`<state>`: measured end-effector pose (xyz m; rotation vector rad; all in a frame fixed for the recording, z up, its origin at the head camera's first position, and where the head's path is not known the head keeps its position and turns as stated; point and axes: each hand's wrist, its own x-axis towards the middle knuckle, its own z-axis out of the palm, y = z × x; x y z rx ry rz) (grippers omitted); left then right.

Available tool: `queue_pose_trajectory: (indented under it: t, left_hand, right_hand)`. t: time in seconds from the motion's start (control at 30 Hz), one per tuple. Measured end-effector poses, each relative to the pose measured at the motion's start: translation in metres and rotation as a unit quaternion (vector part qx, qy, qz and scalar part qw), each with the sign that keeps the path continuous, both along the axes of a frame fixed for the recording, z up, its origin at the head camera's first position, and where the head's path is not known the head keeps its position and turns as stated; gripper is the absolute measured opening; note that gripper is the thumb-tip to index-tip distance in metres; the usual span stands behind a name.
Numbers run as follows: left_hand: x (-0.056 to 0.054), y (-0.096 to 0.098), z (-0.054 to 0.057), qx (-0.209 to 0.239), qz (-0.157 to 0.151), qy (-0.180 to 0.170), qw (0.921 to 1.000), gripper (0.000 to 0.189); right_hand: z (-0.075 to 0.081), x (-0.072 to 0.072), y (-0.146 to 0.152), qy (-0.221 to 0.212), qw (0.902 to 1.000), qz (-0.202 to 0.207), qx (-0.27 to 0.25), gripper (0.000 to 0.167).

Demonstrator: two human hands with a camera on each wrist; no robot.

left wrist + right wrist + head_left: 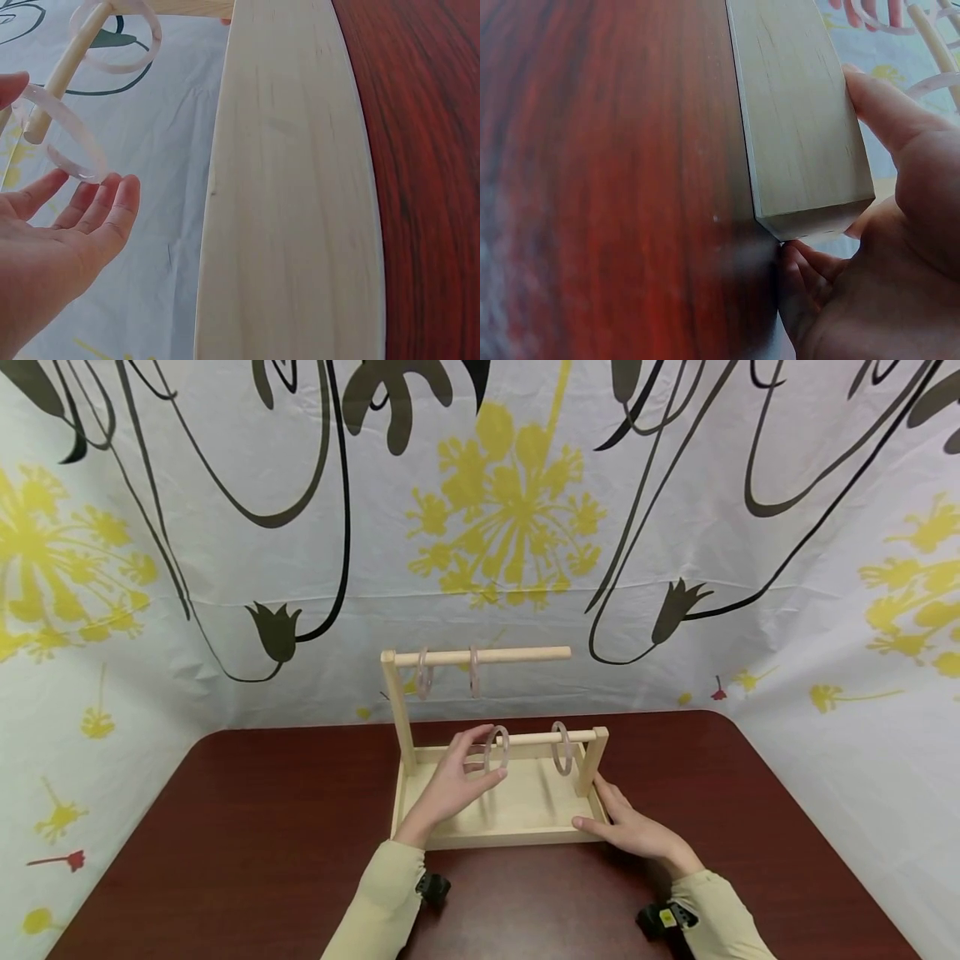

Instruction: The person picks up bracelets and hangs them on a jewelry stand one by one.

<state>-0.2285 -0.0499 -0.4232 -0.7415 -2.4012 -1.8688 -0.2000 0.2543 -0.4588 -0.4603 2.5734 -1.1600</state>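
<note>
My left hand (456,787) pinches a pale pinkish bangle (84,136) between thumb and fingers. That bangle is at the free left end of the lower rod (528,738), and the rod's tip appears to pass through it. A second bangle (555,752) hangs further right on the same rod, near its post. My right hand (637,833) grips the front right corner of the light wooden bangle stand (517,838). Its thumb lies over the front wall, with the other fingers along the right side; part of them is hidden in the head view.
Two more bangles hang on the stand's upper rod (525,654), whose right end is free. A tall post (401,714) carries that rod on the left. The stand rests on a dark red-brown table (285,827), with a patterned cloth (360,568) behind it.
</note>
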Motion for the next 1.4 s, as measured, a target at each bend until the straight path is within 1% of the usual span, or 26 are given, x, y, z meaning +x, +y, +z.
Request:
queue_pose_trajectory:
  t: [0.13,0.3,0.47,0.53,0.7,0.83,1.03,1.17,1.4]
  left_hand:
    - [-0.001,0.002,0.001,-0.003,-0.008,-0.006,0.9999,0.064]
    - [-0.002,0.005,0.005,-0.012,-0.015,-0.001,0.9998,0.066]
    - [-0.005,0.007,0.010,-0.035,-0.023,0.008,0.9991,0.069]
    - [-0.007,0.009,0.011,-0.047,-0.027,0.007,0.9985,0.069]
    - [-0.010,0.012,0.013,-0.076,-0.034,0.022,0.9963,0.072]
    - [-0.011,0.014,0.017,-0.109,-0.037,0.034,0.9927,0.072]
    - [-0.012,0.015,0.023,-0.164,-0.034,0.046,0.9849,0.073]
    - [-0.014,0.015,0.026,-0.182,-0.032,0.052,0.9814,0.072]
    - [-0.019,0.019,0.028,-0.201,-0.038,0.082,0.9753,0.072]
  right_hand:
    - [0.000,0.001,0.000,0.003,1.0000,0.000,-0.001,0.096]
    - [0.000,0.001,0.000,0.013,0.9999,0.003,-0.004,0.095]
    - [-0.001,0.001,0.001,0.022,0.9998,0.001,0.000,0.095]
    - [-0.001,0.001,0.001,0.020,0.9998,0.000,0.001,0.095]
    - [-0.001,0.001,0.000,0.014,0.9999,0.002,0.000,0.095]
    - [-0.001,0.001,0.000,0.012,0.9999,0.002,0.000,0.095]
    - [-0.001,0.001,0.000,0.009,1.0000,-0.001,0.000,0.094]
    - [-0.001,0.001,0.000,0.004,1.0000,-0.003,-0.001,0.095]
    - [-0.002,0.001,0.000,0.009,1.0000,-0.003,0.003,0.094]
